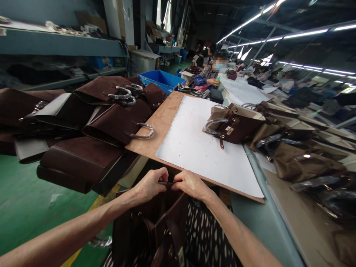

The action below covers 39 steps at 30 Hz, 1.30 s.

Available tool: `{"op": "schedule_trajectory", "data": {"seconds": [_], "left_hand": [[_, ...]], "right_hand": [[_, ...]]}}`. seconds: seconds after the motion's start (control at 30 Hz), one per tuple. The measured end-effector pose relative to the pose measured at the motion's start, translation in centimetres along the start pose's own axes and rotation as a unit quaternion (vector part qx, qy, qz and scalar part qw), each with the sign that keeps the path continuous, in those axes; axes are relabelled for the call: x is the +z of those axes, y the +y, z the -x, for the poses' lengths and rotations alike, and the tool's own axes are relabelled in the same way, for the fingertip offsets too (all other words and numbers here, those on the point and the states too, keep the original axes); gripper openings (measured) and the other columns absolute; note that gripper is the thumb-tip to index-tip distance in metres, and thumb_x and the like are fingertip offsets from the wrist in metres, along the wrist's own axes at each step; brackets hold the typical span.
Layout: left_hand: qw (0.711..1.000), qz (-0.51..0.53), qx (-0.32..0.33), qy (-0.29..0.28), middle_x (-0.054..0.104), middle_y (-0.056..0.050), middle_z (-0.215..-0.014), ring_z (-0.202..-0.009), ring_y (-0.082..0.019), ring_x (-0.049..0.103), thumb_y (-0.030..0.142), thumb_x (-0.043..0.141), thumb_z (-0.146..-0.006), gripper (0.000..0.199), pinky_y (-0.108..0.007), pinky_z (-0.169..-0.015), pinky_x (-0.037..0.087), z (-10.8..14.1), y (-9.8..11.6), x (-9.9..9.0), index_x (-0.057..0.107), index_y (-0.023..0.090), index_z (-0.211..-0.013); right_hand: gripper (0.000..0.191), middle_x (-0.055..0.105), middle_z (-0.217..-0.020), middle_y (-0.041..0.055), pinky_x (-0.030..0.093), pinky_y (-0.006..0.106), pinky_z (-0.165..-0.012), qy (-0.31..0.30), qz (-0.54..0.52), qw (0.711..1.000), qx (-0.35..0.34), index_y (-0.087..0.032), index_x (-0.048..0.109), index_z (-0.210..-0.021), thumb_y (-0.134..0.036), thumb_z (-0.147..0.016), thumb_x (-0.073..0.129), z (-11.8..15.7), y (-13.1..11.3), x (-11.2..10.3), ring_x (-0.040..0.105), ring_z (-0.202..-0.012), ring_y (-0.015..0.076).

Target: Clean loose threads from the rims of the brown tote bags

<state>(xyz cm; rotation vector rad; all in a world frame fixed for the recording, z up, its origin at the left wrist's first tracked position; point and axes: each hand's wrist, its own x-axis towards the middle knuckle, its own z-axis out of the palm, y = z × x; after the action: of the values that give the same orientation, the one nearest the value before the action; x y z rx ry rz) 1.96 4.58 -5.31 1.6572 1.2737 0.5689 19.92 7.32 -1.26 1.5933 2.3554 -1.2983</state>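
Note:
A dark brown handbag (150, 218) rests on my lap, its top toward me and some gold-coloured metal parts on it. My left hand (154, 181) pinches the far top edge of this bag. Close beside it, my right hand (190, 183) grips the same edge, fingers bent; a small gap separates the two hands. The bag's lower part is out of sight. Beyond my hands, a finished-looking brown handbag (236, 124) with a plastic-wrapped handle lies on a white sheet (189, 137).
Several dark brown bags (80, 159) are piled at the left. More bags (306, 159) crowd the right-hand table. A wooden board (150, 120) lies under the white sheet. Behind it stands a blue bin (162, 79). A co-worker (208, 76) sits further back.

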Motion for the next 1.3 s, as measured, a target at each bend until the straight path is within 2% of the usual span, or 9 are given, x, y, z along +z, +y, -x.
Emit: {"op": "schedule_trajectory", "data": {"seconds": [0.1, 0.23, 0.43, 0.57, 0.7, 0.8, 1.0, 1.1, 1.3], "left_hand": [[0.999, 0.003, -0.011, -0.051, 0.055, 0.005, -0.073, -0.063, -0.010, 0.047, 0.016, 0.059, -0.056, 0.039, -0.019, -0.053, 0.031, 0.3, 0.1, -0.8, 0.050, 0.016, -0.093], [0.992, -0.019, -0.044, -0.120, 0.058, 0.004, -0.072, -0.068, -0.013, 0.051, 0.025, 0.063, -0.058, 0.031, -0.019, -0.054, 0.033, 0.5, 0.2, -1.5, 0.062, 0.017, -0.088], [0.988, 0.026, -0.047, -0.147, 0.059, 0.003, -0.070, -0.065, -0.012, 0.051, 0.028, 0.056, -0.065, 0.028, -0.018, -0.054, 0.033, 0.3, 0.3, -1.4, 0.066, 0.015, -0.088], [0.991, 0.006, -0.032, -0.127, 0.058, 0.003, -0.068, -0.062, -0.011, 0.049, 0.027, 0.055, -0.067, 0.024, -0.018, -0.052, 0.032, 0.4, 0.1, -1.1, 0.066, 0.015, -0.085], [0.996, -0.036, 0.011, -0.087, 0.061, 0.003, -0.073, -0.069, -0.012, 0.052, 0.024, 0.054, -0.070, 0.020, -0.019, -0.060, 0.034, 0.6, 0.0, -0.8, 0.067, 0.017, -0.084], [0.993, -0.076, 0.030, -0.081, 0.063, 0.001, -0.077, -0.072, -0.013, 0.053, 0.024, 0.053, -0.073, 0.020, -0.020, -0.065, 0.035, 0.7, 0.1, -0.7, 0.067, 0.017, -0.086], [0.965, -0.237, 0.095, -0.066, 0.062, -0.003, -0.085, -0.079, -0.017, 0.055, 0.026, 0.049, -0.081, 0.018, -0.023, -0.069, 0.036, 0.5, 0.4, -0.2, 0.065, 0.018, -0.086], [0.953, -0.281, 0.098, -0.057, 0.061, -0.003, -0.081, -0.077, -0.016, 0.055, 0.027, 0.047, -0.083, 0.019, -0.023, -0.066, 0.035, 0.3, 0.5, 0.1, 0.064, 0.018, -0.082], [0.956, -0.274, 0.089, -0.052, 0.059, -0.002, -0.071, -0.070, -0.015, 0.054, 0.029, 0.048, -0.082, 0.022, -0.023, -0.061, 0.031, -0.1, 0.8, 0.2, 0.063, 0.018, -0.071]], "right_hand": [[0.015, 0.038, -0.048, -0.0061, 0.023, 0.022, -0.047, -0.014, -0.023, 1.000, 0.001, -0.015, 0.059, -0.060, -0.029, -0.063, 0.058, 0.2, 0.5, -0.1, 0.035, -0.049, 0.0071], [0.014, 0.039, -0.048, -0.0062, 0.022, 0.022, -0.045, -0.046, -0.071, 0.996, 0.011, -0.015, 0.060, -0.063, -0.028, -0.064, 0.057, 0.4, 1.1, -0.1, 0.034, -0.048, 0.0068], [0.014, 0.041, -0.050, -0.0062, 0.023, 0.021, -0.047, -0.057, -0.073, 0.996, 0.018, -0.015, 0.061, -0.066, -0.028, -0.064, 0.057, 0.3, 1.2, -0.3, 0.035, -0.051, 0.0070], [0.015, 0.045, -0.054, -0.0055, 0.025, 0.022, -0.049, -0.042, -0.042, 0.998, 0.004, -0.016, 0.063, -0.070, -0.028, -0.066, 0.056, 0.4, 0.7, -0.4, 0.038, -0.054, 0.0077], [0.014, 0.044, -0.052, -0.0053, 0.025, 0.022, -0.051, -0.026, -0.001, 0.999, -0.025, -0.017, 0.064, -0.068, -0.028, -0.068, 0.056, 0.6, 0.2, -0.6, 0.038, -0.054, 0.0080], [0.014, 0.043, -0.052, -0.0052, 0.026, 0.021, -0.052, -0.021, 0.017, 0.999, -0.039, -0.017, 0.064, -0.068, -0.028, -0.069, 0.056, 0.6, 0.2, -0.6, 0.038, -0.055, 0.0082], [0.015, 0.038, -0.050, -0.0052, 0.025, 0.022, -0.052, -0.013, 0.064, 0.997, -0.047, -0.016, 0.060, -0.062, -0.028, -0.070, 0.055, 0.6, 0.4, -0.4, 0.037, -0.054, 0.0083], [0.015, 0.037, -0.050, -0.0051, 0.025, 0.022, -0.053, -0.014, 0.080, 0.995, -0.058, -0.016, 0.059, -0.061, -0.027, -0.070, 0.054, 0.6, 0.2, -0.3, 0.036, -0.053, 0.0080], [0.015, 0.038, -0.051, -0.0053, 0.025, 0.021, -0.052, -0.012, 0.078, 0.995, -0.061, -0.016, 0.058, -0.061, -0.026, -0.071, 0.052, 0.4, 0.5, -0.2, 0.037, -0.053, 0.0075]]}}
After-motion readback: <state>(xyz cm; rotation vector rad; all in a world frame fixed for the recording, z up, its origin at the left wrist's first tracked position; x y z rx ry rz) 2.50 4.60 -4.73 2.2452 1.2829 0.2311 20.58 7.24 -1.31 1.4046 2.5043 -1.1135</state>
